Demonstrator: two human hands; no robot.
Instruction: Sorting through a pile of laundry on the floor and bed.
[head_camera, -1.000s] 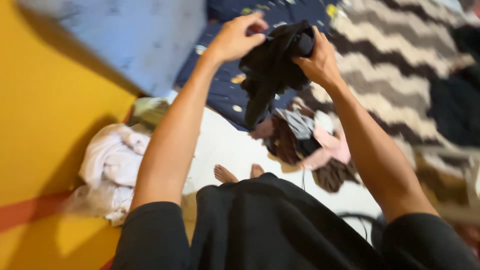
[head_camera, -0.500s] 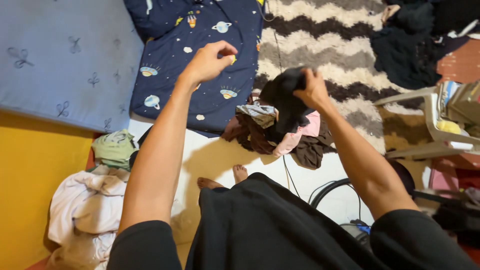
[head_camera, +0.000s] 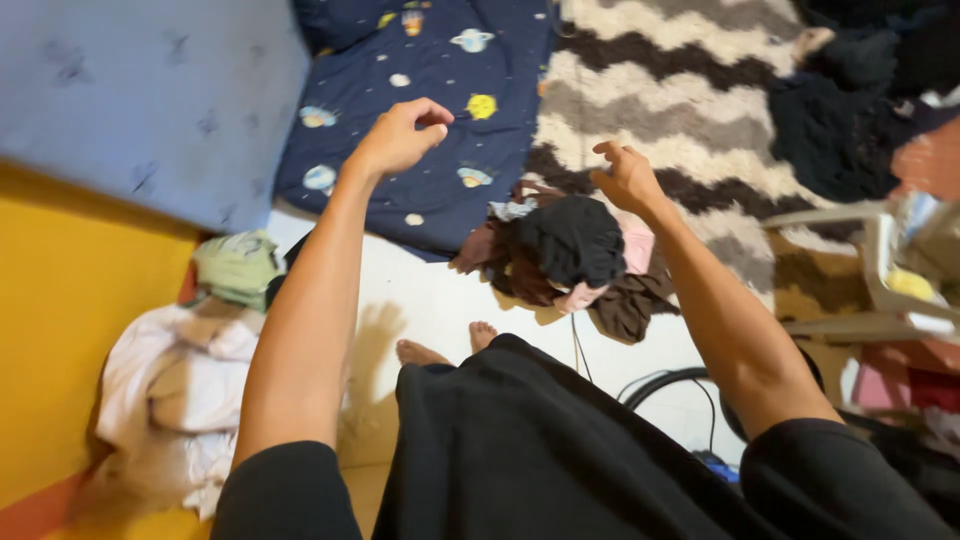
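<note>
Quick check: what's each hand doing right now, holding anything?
Left hand: loosely curled, empty.
Right hand: open, empty, above the black garment on the pile.

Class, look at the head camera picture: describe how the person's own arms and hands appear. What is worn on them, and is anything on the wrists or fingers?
Both arms are bare from short black sleeves down. The left hand and the right hand wear no gloves, and no watch, ring or bracelet shows. The sleeves belong to a plain black top without visible markings.
</note>
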